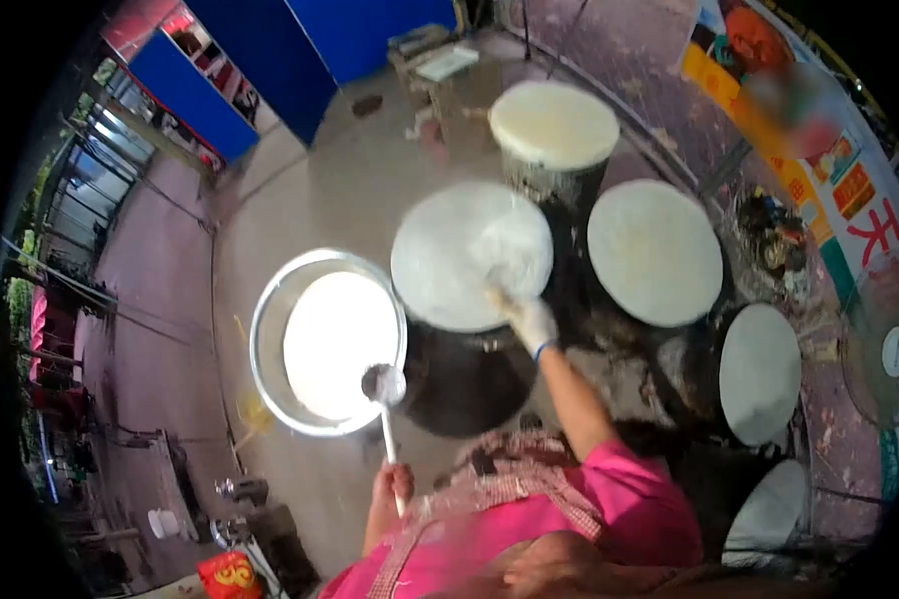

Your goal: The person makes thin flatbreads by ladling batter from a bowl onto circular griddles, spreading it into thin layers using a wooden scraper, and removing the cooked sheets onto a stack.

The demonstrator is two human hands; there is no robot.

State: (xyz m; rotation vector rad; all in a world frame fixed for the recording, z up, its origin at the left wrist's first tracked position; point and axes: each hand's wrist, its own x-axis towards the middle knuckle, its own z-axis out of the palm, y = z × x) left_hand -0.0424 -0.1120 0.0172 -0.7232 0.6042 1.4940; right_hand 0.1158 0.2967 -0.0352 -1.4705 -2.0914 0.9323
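My left hand [395, 484] is wrapped round the long pale handle of a ladle [384, 384]. The ladle's bowl hangs over the near right rim of a large metal pot [260, 349] that holds bright white liquid batter [338, 344]. My right hand [529, 324], in a white glove, reaches to the near edge of a round griddle [435, 245] coated in white. Its fingers look closed, but blur hides whatever they hold. Just beyond the fingertips lies a brighter, smeared patch of batter [514, 250] on the griddle's right half.
More round pale-topped griddles stand behind and to the right: one at the back [554, 125], one beside mine [654, 253], others along the right [760, 374], [769, 514]. A low bench [435, 65] stands far back. A red bag [230, 576] lies at lower left.
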